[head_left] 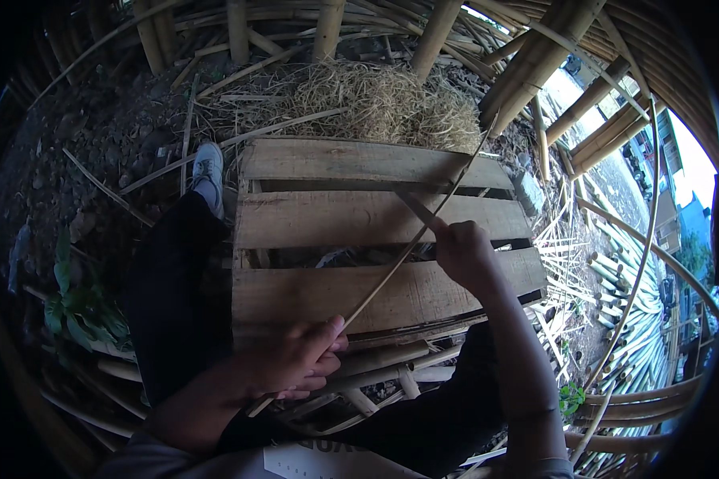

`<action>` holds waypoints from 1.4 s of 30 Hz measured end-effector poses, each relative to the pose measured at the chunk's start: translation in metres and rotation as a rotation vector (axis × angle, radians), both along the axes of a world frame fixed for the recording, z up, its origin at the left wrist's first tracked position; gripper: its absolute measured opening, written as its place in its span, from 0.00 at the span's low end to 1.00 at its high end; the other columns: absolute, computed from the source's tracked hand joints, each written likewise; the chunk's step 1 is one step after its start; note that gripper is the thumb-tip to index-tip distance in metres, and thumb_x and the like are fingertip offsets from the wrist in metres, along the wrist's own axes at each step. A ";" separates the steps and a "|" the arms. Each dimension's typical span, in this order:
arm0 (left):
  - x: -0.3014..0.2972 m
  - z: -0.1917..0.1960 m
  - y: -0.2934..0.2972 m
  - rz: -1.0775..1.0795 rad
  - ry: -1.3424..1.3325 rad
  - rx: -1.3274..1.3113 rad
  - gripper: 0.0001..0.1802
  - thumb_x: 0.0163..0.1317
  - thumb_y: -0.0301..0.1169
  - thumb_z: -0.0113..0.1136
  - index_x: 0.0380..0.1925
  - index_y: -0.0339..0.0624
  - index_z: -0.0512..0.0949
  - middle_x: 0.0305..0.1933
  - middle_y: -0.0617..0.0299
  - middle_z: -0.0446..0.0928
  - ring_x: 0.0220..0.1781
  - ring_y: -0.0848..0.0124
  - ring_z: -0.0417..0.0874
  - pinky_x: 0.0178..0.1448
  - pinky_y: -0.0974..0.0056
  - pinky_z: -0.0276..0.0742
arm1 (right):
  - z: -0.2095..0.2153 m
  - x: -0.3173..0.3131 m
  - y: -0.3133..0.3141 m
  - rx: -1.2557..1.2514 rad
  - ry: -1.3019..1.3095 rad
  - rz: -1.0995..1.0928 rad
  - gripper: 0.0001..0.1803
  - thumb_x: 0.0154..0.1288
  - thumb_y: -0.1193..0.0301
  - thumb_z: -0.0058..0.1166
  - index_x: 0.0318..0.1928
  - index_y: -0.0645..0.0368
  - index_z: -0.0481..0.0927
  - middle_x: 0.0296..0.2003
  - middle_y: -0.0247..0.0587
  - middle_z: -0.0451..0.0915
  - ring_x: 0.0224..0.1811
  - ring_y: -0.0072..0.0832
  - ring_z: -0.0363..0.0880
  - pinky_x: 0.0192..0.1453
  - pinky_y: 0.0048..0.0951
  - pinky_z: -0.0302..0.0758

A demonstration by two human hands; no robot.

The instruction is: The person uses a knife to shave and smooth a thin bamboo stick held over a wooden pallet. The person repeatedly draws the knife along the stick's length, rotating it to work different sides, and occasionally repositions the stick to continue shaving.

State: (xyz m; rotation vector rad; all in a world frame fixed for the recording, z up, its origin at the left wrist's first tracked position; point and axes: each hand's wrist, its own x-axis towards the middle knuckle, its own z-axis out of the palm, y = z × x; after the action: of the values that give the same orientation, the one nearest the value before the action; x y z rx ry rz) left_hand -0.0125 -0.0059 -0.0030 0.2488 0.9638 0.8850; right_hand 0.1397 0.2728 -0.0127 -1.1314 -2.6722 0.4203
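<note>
A long thin bamboo strip (389,277) runs slantwise from my lap up to the far right, above a slatted wooden pallet (319,219). My left hand (299,359) is closed round its near end, thumb along the top, and a short tail sticks out below the palm. Over the middle of the pallet, my right hand (465,254) grips a knife (417,209). Its handle is hidden in my fist. The blade points up and left, lying across or very close to the strip; whether they touch I cannot tell.
Bamboo shavings (383,104) are heaped beyond the pallet. Thick bamboo posts (535,68) stand at the back. To the right lies a pile of cut bamboo poles (635,311). My shoe (208,172) rests left of the pallet, near a leafy plant (76,307).
</note>
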 end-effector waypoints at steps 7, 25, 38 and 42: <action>0.003 -0.002 0.000 0.006 -0.038 -0.009 0.25 0.83 0.57 0.33 0.36 0.51 0.64 0.18 0.77 0.55 0.11 0.85 0.54 0.11 0.75 0.56 | 0.020 -0.007 0.008 -0.322 -0.020 -0.169 0.29 0.80 0.58 0.51 0.26 0.70 0.82 0.23 0.69 0.77 0.33 0.64 0.83 0.32 0.52 0.76; -0.002 0.005 0.001 0.024 -0.250 -0.014 0.26 0.80 0.63 0.35 0.36 0.53 0.61 0.18 0.77 0.54 0.12 0.88 0.50 0.10 0.80 0.50 | 0.015 -0.009 0.003 -0.343 -0.012 -0.148 0.32 0.81 0.53 0.49 0.28 0.71 0.82 0.19 0.64 0.77 0.21 0.49 0.79 0.33 0.48 0.75; -0.004 0.005 -0.001 -0.002 -0.237 0.001 0.28 0.79 0.65 0.36 0.36 0.53 0.60 0.19 0.77 0.54 0.11 0.88 0.50 0.10 0.80 0.51 | 0.029 -0.011 0.019 -0.416 -0.021 -0.251 0.35 0.81 0.51 0.49 0.26 0.71 0.82 0.19 0.62 0.79 0.24 0.57 0.84 0.33 0.50 0.78; 0.000 0.002 0.001 0.011 -0.264 -0.011 0.28 0.80 0.64 0.35 0.37 0.52 0.61 0.18 0.76 0.54 0.11 0.87 0.51 0.10 0.79 0.51 | 0.003 -0.008 0.022 -0.320 0.005 -0.122 0.37 0.82 0.44 0.45 0.25 0.64 0.78 0.13 0.30 0.67 0.12 0.18 0.64 0.15 0.31 0.62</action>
State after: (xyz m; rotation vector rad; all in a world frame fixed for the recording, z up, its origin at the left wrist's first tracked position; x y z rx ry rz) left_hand -0.0125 -0.0046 -0.0014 0.1130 0.7251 0.8976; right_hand 0.1319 0.2943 -0.0094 -1.3665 -2.5746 0.8500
